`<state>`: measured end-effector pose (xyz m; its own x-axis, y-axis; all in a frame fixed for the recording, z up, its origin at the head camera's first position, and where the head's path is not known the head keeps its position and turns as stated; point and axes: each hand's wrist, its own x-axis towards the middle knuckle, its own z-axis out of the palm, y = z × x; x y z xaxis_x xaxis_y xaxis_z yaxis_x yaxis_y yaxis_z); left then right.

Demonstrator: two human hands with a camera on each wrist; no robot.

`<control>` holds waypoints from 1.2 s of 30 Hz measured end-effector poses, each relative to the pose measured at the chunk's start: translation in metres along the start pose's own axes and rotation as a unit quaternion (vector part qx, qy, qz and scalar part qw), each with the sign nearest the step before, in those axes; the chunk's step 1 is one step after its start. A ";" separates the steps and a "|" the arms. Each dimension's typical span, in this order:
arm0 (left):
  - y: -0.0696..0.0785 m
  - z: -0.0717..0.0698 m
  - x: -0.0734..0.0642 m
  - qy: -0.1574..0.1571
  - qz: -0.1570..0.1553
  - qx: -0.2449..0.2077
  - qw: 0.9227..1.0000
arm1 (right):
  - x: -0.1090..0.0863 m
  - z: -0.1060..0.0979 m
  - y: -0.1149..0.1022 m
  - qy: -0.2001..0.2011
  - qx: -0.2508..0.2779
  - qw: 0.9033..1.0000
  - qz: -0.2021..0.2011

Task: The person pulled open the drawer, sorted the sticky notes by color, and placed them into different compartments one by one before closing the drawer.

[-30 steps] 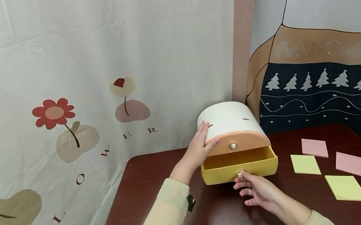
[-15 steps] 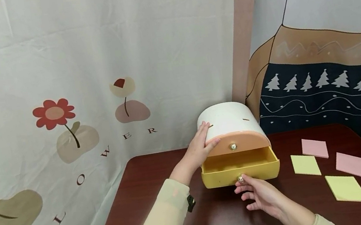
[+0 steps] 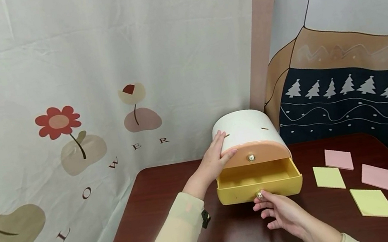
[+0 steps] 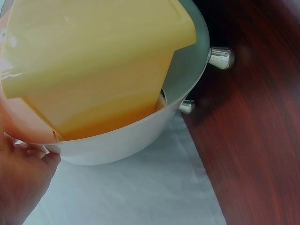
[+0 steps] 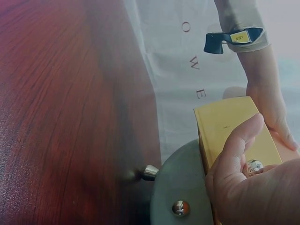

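A small storage box (image 3: 243, 124) with a rounded white top stands on the table. Its upper drawer front (image 3: 235, 156) is peach and closed, with a round knob. The yellow lower drawer (image 3: 235, 195) is pulled well out, and no items show inside. My left hand (image 3: 211, 163) rests against the box's left side, fingers along the white top and thumb over the peach front. With thumb and fingers, my right hand (image 3: 282, 211) pinches the yellow drawer's shiny knob (image 5: 253, 167). In the left wrist view, the drawer's underside (image 4: 103, 84) and metal feet (image 4: 221, 58) appear.
Right of the box lie two pink sticky-note pads (image 3: 338, 159) and two yellow ones (image 3: 373, 203). The dark red table (image 3: 168, 200) meets a printed curtain (image 3: 169, 57) behind the box.
The yellow drawer has slid further out toward me, and my right hand has moved slightly nearer along with its knob. My left hand keeps its place on the box.
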<state>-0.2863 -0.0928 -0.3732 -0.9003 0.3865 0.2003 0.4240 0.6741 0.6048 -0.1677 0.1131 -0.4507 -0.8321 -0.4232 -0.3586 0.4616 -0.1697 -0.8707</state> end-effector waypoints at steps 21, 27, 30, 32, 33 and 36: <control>-0.001 0.000 0.001 -0.002 0.001 0.004 1.000 | -0.005 -0.005 0.002 -0.013 -0.005 1.000 0.000; 0.000 0.000 0.000 0.004 0.006 0.001 1.000 | -0.004 -0.008 0.003 -0.019 -0.032 0.999 0.004; 0.000 0.000 0.000 0.006 0.008 0.001 1.000 | -0.005 -0.010 0.004 -0.025 -0.054 0.998 0.008; 0.000 0.000 0.000 0.007 0.008 0.001 1.000 | -0.006 -0.012 0.004 -0.031 -0.072 0.997 0.010; 0.000 0.000 0.000 0.007 0.009 0.001 1.000 | -0.006 -0.014 0.004 -0.032 -0.080 0.996 0.009; 0.000 0.000 0.000 0.007 0.012 0.003 1.000 | -0.008 -0.020 0.005 -0.042 -0.103 0.994 0.005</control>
<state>-0.2865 -0.0929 -0.3732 -0.8915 0.3929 0.2256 0.4454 0.6687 0.5954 -0.1651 0.1337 -0.4595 -0.7955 -0.4978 -0.3454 0.3892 0.0170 -0.9210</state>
